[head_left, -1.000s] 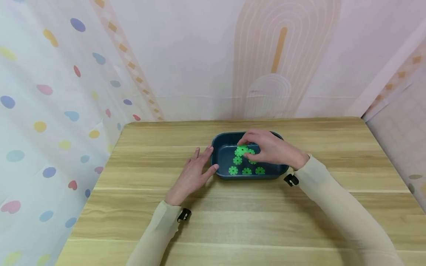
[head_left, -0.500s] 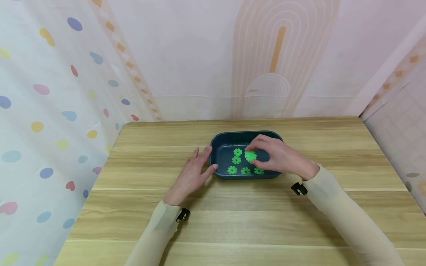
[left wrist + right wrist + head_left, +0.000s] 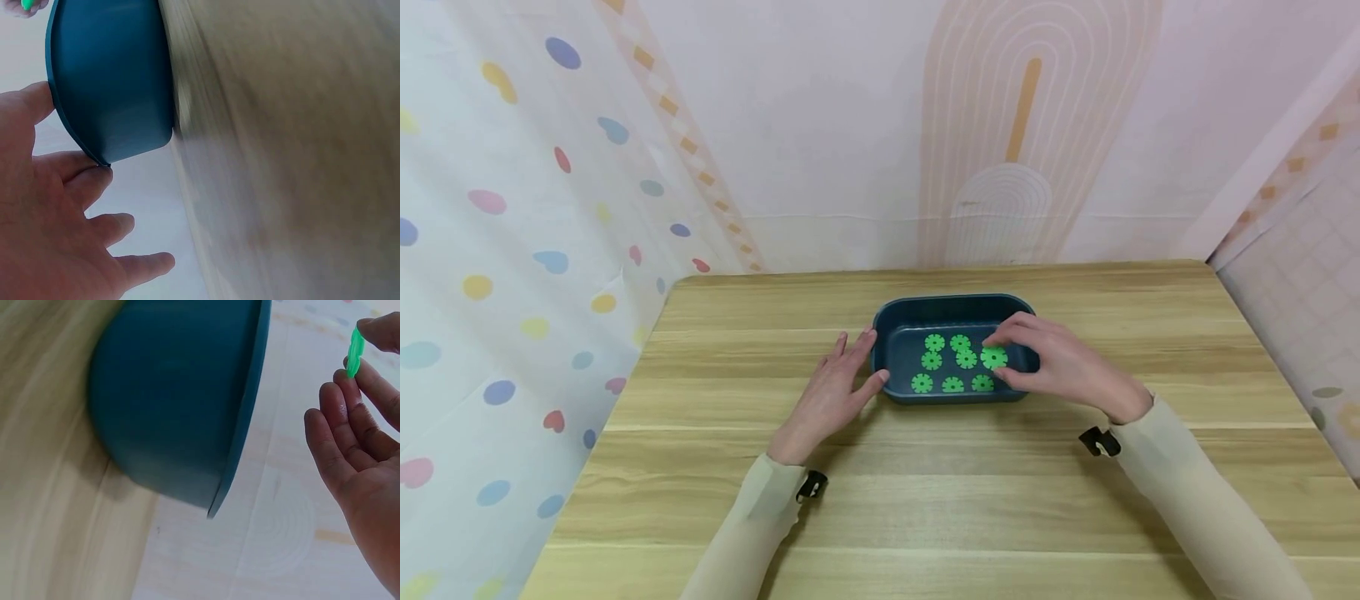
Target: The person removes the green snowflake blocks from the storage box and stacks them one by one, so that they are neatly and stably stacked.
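A dark blue oblong basin [image 3: 951,310] stands on the table, with several flat green notched discs [image 3: 932,361] lying on its floor. Between thumb and fingertips, my right hand [image 3: 1067,367] pinches one green notched disc [image 3: 994,357] over the right part of the basin; the right wrist view shows this green disc [image 3: 355,353] edge-on, above the rim. My left hand [image 3: 829,398] has its fingers spread, with thumb and forefinger touching the left end of the rim. In the left wrist view, the left fingers [image 3: 112,228] extend past the basin's corner.
The wooden table [image 3: 925,500] has its far edge just behind the basin. A pale patterned curtain [image 3: 835,150] hangs behind and to the left. Each sleeve carries a black clip [image 3: 1100,442] near the wrist.
My right hand has moved right and slightly nearer with the pinched disc, uncovering discs in the basin's middle. The left hand stays at the rim.
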The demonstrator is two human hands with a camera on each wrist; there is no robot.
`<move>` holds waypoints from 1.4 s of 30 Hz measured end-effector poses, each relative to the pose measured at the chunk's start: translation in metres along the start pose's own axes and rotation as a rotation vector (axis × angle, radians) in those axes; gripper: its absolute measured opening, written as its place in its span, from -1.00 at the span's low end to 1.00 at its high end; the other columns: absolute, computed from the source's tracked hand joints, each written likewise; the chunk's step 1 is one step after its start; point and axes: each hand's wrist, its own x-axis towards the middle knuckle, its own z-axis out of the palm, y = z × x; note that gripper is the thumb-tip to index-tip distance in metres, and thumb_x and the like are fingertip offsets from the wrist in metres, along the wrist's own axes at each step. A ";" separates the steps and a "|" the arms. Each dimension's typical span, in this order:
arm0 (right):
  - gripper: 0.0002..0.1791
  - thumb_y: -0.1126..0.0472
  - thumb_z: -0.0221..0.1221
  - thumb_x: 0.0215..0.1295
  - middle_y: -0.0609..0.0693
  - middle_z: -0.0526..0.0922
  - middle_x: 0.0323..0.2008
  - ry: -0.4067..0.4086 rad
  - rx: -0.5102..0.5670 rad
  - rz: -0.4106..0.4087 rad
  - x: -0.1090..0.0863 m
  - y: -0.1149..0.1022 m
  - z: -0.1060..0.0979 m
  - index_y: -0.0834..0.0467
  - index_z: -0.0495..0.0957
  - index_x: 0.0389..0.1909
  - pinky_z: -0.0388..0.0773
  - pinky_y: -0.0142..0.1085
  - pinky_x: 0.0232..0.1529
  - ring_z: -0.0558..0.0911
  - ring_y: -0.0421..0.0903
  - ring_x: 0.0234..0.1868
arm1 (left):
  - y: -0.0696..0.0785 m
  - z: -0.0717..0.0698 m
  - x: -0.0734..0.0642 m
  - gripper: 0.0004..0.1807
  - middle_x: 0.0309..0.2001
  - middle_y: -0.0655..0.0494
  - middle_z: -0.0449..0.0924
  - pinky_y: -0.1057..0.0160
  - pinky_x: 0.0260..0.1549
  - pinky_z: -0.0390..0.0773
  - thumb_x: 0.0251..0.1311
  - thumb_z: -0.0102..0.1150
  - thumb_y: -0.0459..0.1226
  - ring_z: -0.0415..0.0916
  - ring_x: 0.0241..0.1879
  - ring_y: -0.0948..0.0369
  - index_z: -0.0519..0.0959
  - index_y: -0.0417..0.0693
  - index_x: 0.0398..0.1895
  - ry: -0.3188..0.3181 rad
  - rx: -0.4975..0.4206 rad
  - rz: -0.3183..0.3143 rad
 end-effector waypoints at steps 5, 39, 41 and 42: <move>-0.66 0.26 0.43 0.27 -0.05 0.65 -0.01 0.047 -0.002 0.021 -0.011 0.011 -0.002 0.15 0.69 0.06 0.65 0.08 0.03 0.65 -0.02 -0.02 | 0.000 0.000 0.000 -0.22 0.62 -0.04 0.08 -0.38 0.47 -0.03 0.56 0.00 0.10 -0.18 0.63 -0.16 0.09 -0.02 0.67 0.003 0.005 0.006; -0.69 0.31 0.45 0.25 0.07 0.70 -0.06 0.156 -0.062 0.252 -0.066 0.087 -0.029 0.22 0.69 0.01 0.58 -0.22 -0.03 0.64 0.04 -0.06 | 0.000 0.001 0.001 -0.22 0.62 -0.03 0.08 -0.37 0.47 0.00 0.56 -0.01 0.10 -0.18 0.63 -0.17 0.10 -0.05 0.66 0.001 0.009 0.011; -0.69 0.30 0.43 0.27 0.08 0.70 -0.05 0.135 -0.059 0.275 -0.067 0.089 -0.030 0.23 0.68 0.02 0.60 -0.10 -0.01 0.64 0.06 -0.05 | 0.000 0.001 0.001 -0.22 0.62 -0.03 0.08 -0.36 0.48 -0.01 0.56 -0.01 0.11 -0.18 0.63 -0.17 0.10 -0.04 0.66 0.000 0.009 0.009; -0.69 0.30 0.42 0.28 0.09 0.70 -0.04 0.126 -0.061 0.282 -0.067 0.091 -0.031 0.24 0.68 0.02 0.61 -0.06 -0.01 0.64 0.06 -0.04 | 0.000 0.000 0.001 -0.22 0.62 -0.03 0.08 -0.36 0.48 -0.01 0.56 -0.01 0.11 -0.18 0.63 -0.17 0.10 -0.04 0.66 0.001 0.010 0.009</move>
